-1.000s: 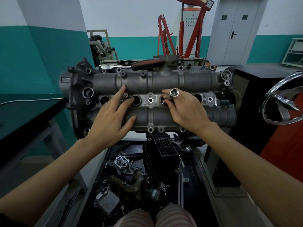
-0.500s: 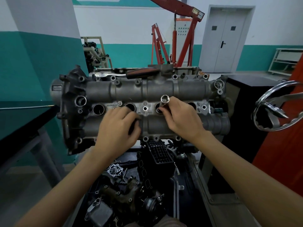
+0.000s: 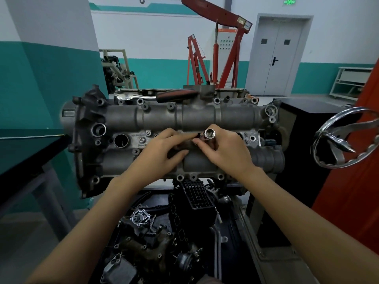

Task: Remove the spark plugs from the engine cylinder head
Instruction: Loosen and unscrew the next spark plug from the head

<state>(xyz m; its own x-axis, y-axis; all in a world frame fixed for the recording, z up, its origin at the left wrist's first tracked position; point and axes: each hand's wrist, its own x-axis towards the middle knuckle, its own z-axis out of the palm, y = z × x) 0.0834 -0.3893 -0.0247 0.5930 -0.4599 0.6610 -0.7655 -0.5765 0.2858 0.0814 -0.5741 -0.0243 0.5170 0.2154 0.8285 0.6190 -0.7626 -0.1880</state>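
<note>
Engine cylinder head point(image 3: 184, 119) is sitting crosswise in front of the person, its row of plug wells facing the camera. One open spark plug well point(image 3: 121, 140) is showing plainly at the left end of the row; the middle wells are covered by the hands. No spark plug itself is visible, so it cannot be told whether any are seated in the wells.

Right hand point(image 3: 227, 150) is gripping a chrome spark plug socket point(image 3: 209, 133), fingers and thumb curled round its barrel, open hex end pointing up toward the camera. The socket is standing over the centre-right part of the well row.

Left hand point(image 3: 164, 152) is lying on the head just beside the right, fingers extended and fairly straight, the tips reaching toward the base of the socket. Whether they are touching it or pinching anything cannot be told; that spot is dark and blurred.

A ratchet wrench point(image 3: 155, 96) with red-and-black handle is lying along the far top edge of the head. Loose engine parts point(image 3: 164, 232) are piled below. A red engine hoist point(image 3: 215, 54) is standing behind, and a chrome handwheel point(image 3: 346, 138) is to the right.
</note>
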